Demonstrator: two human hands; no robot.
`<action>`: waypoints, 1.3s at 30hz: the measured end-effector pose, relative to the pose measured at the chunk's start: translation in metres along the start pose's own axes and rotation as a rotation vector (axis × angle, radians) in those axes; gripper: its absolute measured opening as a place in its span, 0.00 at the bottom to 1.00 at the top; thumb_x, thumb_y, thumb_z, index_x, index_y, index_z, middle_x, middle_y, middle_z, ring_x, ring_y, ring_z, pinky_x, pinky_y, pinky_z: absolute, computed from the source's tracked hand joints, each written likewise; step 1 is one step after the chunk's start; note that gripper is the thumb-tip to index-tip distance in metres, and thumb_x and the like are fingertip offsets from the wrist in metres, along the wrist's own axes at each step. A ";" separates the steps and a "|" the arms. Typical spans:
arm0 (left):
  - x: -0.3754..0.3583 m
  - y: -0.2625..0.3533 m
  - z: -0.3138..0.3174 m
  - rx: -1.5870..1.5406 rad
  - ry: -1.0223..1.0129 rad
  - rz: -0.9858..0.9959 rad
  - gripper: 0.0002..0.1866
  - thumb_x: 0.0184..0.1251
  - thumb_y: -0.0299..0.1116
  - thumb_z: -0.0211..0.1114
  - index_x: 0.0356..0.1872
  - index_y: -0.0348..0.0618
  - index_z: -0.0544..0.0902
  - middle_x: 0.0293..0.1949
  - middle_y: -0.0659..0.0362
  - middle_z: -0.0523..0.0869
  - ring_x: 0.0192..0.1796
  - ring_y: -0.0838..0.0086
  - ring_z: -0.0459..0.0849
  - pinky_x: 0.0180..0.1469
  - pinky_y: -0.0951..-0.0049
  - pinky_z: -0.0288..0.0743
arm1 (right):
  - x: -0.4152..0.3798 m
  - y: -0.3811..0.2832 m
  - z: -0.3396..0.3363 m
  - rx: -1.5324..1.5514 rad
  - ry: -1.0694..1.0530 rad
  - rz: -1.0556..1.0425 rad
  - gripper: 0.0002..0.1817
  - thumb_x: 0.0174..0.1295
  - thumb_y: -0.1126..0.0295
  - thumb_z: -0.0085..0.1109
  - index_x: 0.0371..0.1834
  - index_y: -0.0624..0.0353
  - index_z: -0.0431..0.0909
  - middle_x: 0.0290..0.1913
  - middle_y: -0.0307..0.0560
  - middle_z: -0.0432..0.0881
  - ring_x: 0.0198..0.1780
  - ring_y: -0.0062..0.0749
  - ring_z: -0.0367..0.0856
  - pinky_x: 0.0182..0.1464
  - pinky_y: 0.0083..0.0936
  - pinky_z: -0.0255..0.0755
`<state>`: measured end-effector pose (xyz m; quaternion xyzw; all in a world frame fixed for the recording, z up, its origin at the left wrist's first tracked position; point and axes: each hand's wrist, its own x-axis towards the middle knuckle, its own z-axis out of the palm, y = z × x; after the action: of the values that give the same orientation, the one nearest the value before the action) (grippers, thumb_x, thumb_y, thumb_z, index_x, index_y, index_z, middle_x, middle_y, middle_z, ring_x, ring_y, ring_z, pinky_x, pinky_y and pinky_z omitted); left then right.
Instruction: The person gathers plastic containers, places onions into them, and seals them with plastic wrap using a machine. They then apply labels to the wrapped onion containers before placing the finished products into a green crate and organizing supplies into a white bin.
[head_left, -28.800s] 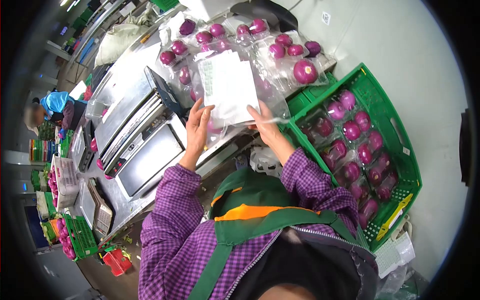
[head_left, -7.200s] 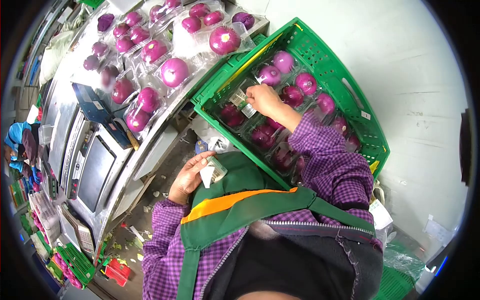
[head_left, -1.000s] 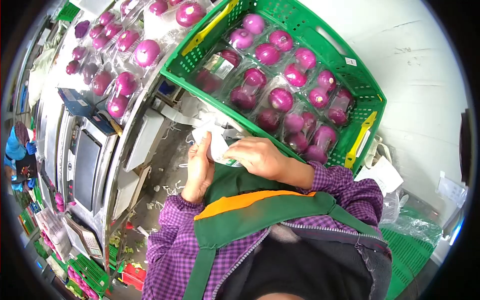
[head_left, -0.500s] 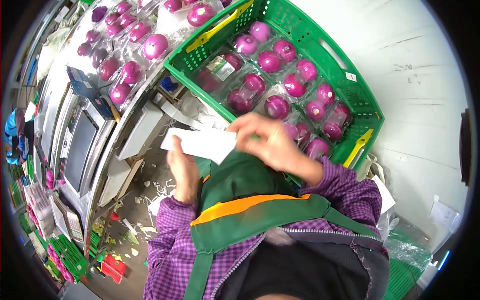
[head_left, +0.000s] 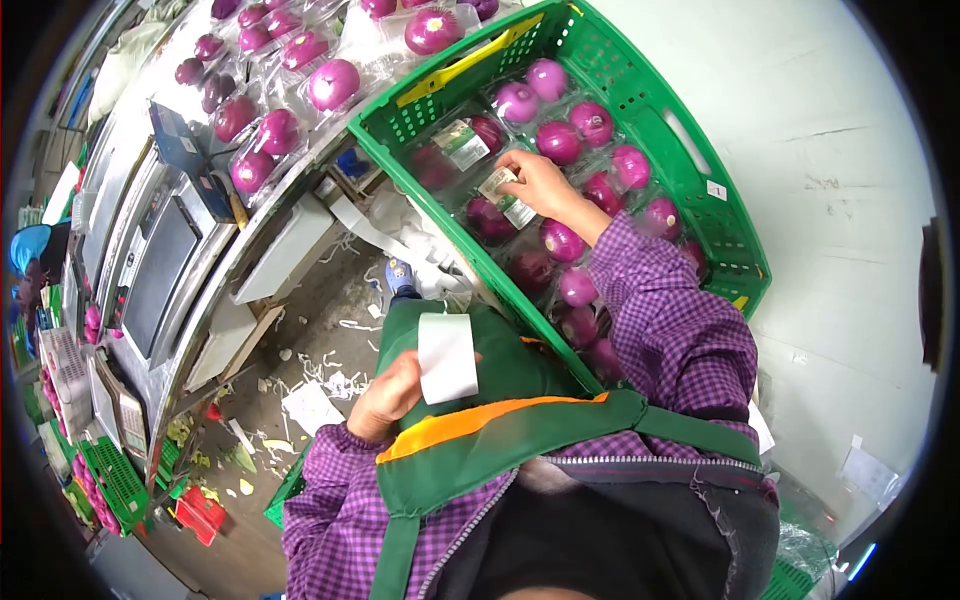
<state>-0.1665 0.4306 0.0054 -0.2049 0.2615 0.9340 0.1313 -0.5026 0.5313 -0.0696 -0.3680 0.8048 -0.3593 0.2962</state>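
Observation:
Close to the green apron, my left hand [head_left: 388, 396] is closed on a strip of white label paper [head_left: 447, 357]. My right hand [head_left: 538, 184] reaches into the green crate [head_left: 425, 205], its fingers on a printed label [head_left: 508, 198] that lies over a wrapped pack of purple onions. More packs of purple onions [head_left: 559, 142] in clear film fill the crate. Another pack beside the hand bears a printed label [head_left: 461, 145].
Packed onions [head_left: 333, 84] lie on the metal counter at the upper left, near a scale-like machine [head_left: 165, 270]. Paper scraps litter the floor [head_left: 300, 345]. A red crate [head_left: 200, 514] stands at the lower left. A white wall [head_left: 820, 200] is on the right.
My right hand has moved from the white paper up into the crate, onto a label on a pack. My left hand has lowered, with the paper now upright.

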 end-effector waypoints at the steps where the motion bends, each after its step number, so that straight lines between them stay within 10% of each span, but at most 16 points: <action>1: 0.001 0.003 -0.002 0.197 -0.201 0.049 0.26 0.68 0.46 0.61 0.58 0.36 0.76 0.49 0.53 0.83 0.55 0.71 0.78 0.59 0.70 0.70 | 0.000 -0.002 0.000 -0.198 0.053 -0.147 0.19 0.51 0.72 0.67 0.48 0.60 0.75 0.36 0.45 0.80 0.37 0.29 0.81 0.39 0.26 0.74; 5: -0.001 0.003 0.011 0.713 -0.019 -0.011 0.14 0.69 0.35 0.62 0.49 0.37 0.82 0.44 0.61 0.86 0.49 0.77 0.79 0.54 0.73 0.71 | -0.011 -0.018 -0.014 -0.395 0.120 -0.295 0.25 0.46 0.70 0.70 0.51 0.57 0.75 0.51 0.46 0.78 0.51 0.44 0.77 0.52 0.37 0.72; 9: 0.011 -0.012 -0.001 0.706 0.198 0.061 0.14 0.72 0.37 0.59 0.45 0.37 0.84 0.37 0.63 0.87 0.43 0.82 0.80 0.49 0.77 0.73 | -0.010 0.006 -0.017 -0.610 -0.198 -0.563 0.32 0.41 0.71 0.71 0.55 0.57 0.74 0.57 0.43 0.75 0.59 0.41 0.72 0.63 0.39 0.62; 14: 0.030 -0.018 -0.007 0.529 0.546 0.282 0.16 0.73 0.40 0.57 0.44 0.36 0.85 0.35 0.65 0.86 0.36 0.85 0.80 0.40 0.81 0.74 | -0.028 -0.003 -0.024 -0.648 -0.048 -0.551 0.31 0.43 0.72 0.69 0.56 0.57 0.74 0.60 0.46 0.73 0.61 0.44 0.70 0.64 0.38 0.62; 20: 0.041 -0.018 0.006 0.355 0.530 0.371 0.18 0.73 0.42 0.56 0.45 0.36 0.84 0.37 0.64 0.86 0.37 0.85 0.79 0.41 0.81 0.73 | -0.064 -0.052 -0.009 0.056 -0.001 -0.152 0.22 0.57 0.77 0.57 0.57 0.60 0.72 0.58 0.56 0.73 0.55 0.52 0.75 0.55 0.38 0.72; 23: 0.035 -0.018 0.006 0.400 0.487 0.332 0.18 0.73 0.42 0.55 0.46 0.36 0.84 0.40 0.63 0.86 0.39 0.84 0.79 0.44 0.80 0.73 | -0.080 -0.022 0.011 -0.565 0.294 -0.146 0.23 0.58 0.78 0.55 0.59 0.62 0.69 0.61 0.58 0.70 0.54 0.57 0.75 0.54 0.40 0.73; 33: 0.031 -0.028 -0.001 0.589 0.441 0.183 0.20 0.72 0.45 0.56 0.48 0.37 0.82 0.40 0.63 0.85 0.42 0.80 0.81 0.46 0.76 0.75 | -0.072 -0.040 0.007 -0.135 0.464 -0.319 0.13 0.61 0.76 0.53 0.49 0.64 0.76 0.51 0.58 0.78 0.49 0.51 0.78 0.51 0.35 0.72; 36: 0.046 -0.036 -0.004 0.396 0.638 0.278 0.18 0.71 0.42 0.59 0.49 0.37 0.81 0.43 0.64 0.83 0.43 0.82 0.78 0.47 0.76 0.73 | -0.108 -0.106 0.004 0.333 0.079 -0.175 0.14 0.58 0.70 0.61 0.46 0.62 0.78 0.38 0.51 0.78 0.44 0.47 0.79 0.48 0.34 0.73; 39: 0.050 -0.024 0.019 -0.015 0.429 0.368 0.19 0.72 0.42 0.57 0.55 0.38 0.78 0.48 0.62 0.83 0.45 0.78 0.81 0.46 0.75 0.75 | -0.128 -0.143 -0.010 -0.171 0.001 -0.494 0.24 0.51 0.65 0.68 0.52 0.58 0.77 0.47 0.49 0.78 0.47 0.45 0.77 0.50 0.35 0.72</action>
<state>-0.2079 0.4676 -0.0126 -0.3480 0.3090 0.8794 -0.1005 -0.3845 0.5709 0.0768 -0.5770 0.7180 -0.3517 0.1669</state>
